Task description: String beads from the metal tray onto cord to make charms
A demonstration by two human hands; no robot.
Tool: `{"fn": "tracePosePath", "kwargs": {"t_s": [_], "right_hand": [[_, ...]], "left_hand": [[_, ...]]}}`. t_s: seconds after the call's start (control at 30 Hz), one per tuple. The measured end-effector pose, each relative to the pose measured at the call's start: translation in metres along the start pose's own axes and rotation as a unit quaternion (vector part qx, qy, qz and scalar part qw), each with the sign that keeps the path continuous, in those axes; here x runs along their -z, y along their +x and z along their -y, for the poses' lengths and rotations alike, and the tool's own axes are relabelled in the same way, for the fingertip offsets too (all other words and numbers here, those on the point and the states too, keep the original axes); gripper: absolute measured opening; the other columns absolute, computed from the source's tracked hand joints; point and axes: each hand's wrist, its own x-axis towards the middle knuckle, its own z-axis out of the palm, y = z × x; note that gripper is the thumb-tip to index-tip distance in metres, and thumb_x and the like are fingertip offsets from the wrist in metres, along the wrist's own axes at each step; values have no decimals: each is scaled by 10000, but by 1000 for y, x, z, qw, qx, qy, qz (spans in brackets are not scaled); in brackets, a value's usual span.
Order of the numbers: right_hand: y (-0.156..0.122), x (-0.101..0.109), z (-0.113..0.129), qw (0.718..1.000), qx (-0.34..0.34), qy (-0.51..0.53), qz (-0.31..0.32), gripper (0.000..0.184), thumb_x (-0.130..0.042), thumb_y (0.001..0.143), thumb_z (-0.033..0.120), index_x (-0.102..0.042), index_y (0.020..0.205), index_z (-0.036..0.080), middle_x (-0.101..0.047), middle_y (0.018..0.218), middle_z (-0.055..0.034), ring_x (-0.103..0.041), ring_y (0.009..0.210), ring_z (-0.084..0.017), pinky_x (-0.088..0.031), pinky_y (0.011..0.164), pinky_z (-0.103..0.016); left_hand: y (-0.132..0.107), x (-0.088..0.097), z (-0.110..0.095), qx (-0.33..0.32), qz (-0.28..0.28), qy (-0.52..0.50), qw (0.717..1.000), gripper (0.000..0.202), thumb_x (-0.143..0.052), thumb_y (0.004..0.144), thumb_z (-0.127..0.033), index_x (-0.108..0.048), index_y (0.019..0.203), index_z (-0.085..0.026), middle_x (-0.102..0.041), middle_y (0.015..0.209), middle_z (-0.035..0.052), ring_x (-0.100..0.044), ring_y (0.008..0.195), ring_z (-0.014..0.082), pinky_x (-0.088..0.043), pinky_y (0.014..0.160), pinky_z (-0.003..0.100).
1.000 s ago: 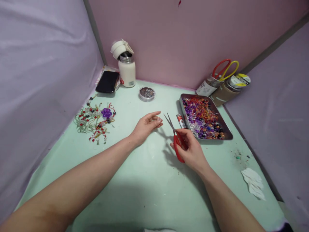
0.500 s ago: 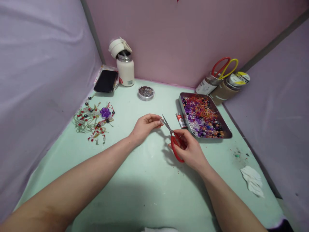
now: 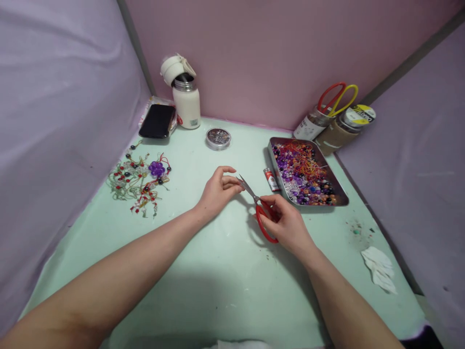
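My right hand (image 3: 286,223) grips a pair of red-handled scissors (image 3: 258,208), fingers through the loops, with the blades pointing up and left. The blade tips meet the fingertips of my left hand (image 3: 218,190), which is pinched on something tiny that I cannot make out. Both hands hover just above the pale green table (image 3: 203,271), near its middle.
A metal tray (image 3: 343,198) of mixed beads and a red lighter (image 3: 269,179) lie right of my hands. Finished bead ornaments (image 3: 140,179), a black phone (image 3: 157,121), a white flask (image 3: 185,99) and a thread spool (image 3: 218,137) sit at the left and back. Jars hold more scissors (image 3: 336,99). Tissue (image 3: 378,270) lies on the right.
The scissors moved left toward my left hand and their blades closed; my left fingers curled from loosely extended into a pinch at the blade tips.
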Motion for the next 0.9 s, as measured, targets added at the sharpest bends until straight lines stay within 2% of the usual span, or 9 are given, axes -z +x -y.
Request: {"fn": "tracePosePath", "kwargs": {"t_s": [0.3, 0.47, 0.6, 0.7, 0.9], "right_hand": [[-1, 1, -2, 1000, -16, -1, 10, 216, -602, 788, 288, -596, 989, 210, -667, 854, -32, -605, 700, -163, -471, 666, -291], [0, 0, -2, 999, -23, -4, -25, 251, -588, 801, 336, -578, 1006, 192, -679, 885, -46, -618, 702, -159, -483, 689, -291], [-1, -1, -4, 992, -38, -104, -52, 392, -588, 791, 356, -527, 1131, 171, -672, 987, -98, -642, 807, -215, -492, 738, -342], [-4, -5, -6, 979, -40, -192, -51, 477, -566, 792, 299, -463, 1225, 127, -643, 1061, -153, -634, 917, -268, -491, 772, -380], [-7, -7, -8, 945, 19, -323, -47, 319, -444, 841, 142, -529, 1141, 74, -622, 974, -170, -599, 888, -279, -477, 791, -397]], "left_hand": [[0, -1, -1, 5, -9, 12, 1000, 446, -705, 670, -160, -437, 1021, -225, -686, 818, 11, -676, 798, 173, -492, 820, 368], [0, 0, -1, -2, -1, 0, 1000, 442, -710, 679, -185, -454, 1038, -214, -690, 826, 10, -672, 785, 159, -516, 806, 372], [1, 0, 1, -11, 6, 4, 1000, 341, -717, 682, -231, -566, 983, -176, -699, 897, 51, -664, 843, 168, -527, 809, 369], [2, 0, 1, -7, 1, 27, 1000, 279, -727, 679, -273, -640, 914, -152, -707, 932, 77, -659, 877, 183, -530, 807, 356], [0, -1, -6, 20, -10, 53, 998, 286, -749, 658, -328, -657, 865, -153, -710, 866, 65, -655, 775, 165, -533, 710, 313]]}}
